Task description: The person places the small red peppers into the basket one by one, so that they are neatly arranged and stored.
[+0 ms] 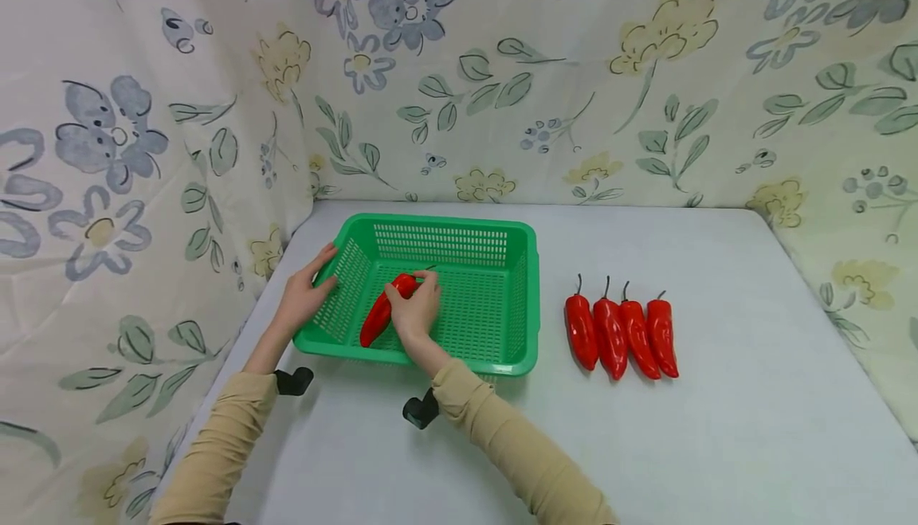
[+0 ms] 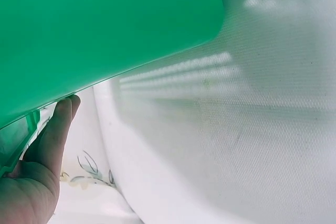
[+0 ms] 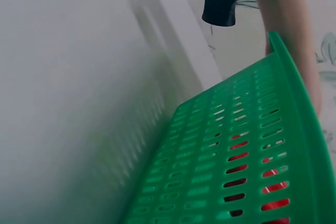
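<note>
In head view, gripping the nine-o'clock edge of the green basket [image 1: 473, 314] with the left hand [image 1: 304, 292] and pinching inside, with the nearer right hand [image 1: 417, 307], a red pepper [image 1: 376, 320] towards eight o'clock, angled one-to-seven; in left wrist view, touching the basket's outside; in right wrist view, glimpsing red through it.
</note>
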{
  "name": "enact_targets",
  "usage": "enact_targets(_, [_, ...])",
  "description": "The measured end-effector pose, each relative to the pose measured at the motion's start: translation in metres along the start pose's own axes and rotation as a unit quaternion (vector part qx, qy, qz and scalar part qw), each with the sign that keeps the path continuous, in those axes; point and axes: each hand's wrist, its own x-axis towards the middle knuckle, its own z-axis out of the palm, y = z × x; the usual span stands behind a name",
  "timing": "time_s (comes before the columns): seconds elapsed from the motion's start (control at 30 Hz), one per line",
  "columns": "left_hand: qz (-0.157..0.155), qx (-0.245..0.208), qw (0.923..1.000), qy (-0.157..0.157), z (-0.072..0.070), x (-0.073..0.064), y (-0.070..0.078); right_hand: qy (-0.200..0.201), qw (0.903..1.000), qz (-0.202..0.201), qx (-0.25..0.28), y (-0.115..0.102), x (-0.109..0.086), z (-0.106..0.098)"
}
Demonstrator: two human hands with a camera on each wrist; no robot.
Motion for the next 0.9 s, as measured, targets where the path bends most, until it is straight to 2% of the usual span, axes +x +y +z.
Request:
enact_targets(0.27, [0.0,0.011,0.9999,0.002,0.002,0.0,-0.002,-0.019,0.9987,0.008,-0.047,-0.001,0.004,0.02])
enact_targets(0.7, [-0.002,0.005,1.0,0.008,0.004,0.001,0.002,-0.034,0.9967,0.026,-0.069,0.001,0.012,0.033])
enact_targets(0.8, [0.001,0.005,0.9999,0.009,0.003,0.001,0.002,-0.051,0.9948,0.026,-0.085,0.001,0.013,0.034])
enact_targets(0.9, [0.001,0.004,1.0,0.008,0.002,0.0,0.002,-0.091,0.9899,0.022,-0.106,0.002,0.013,0.035])
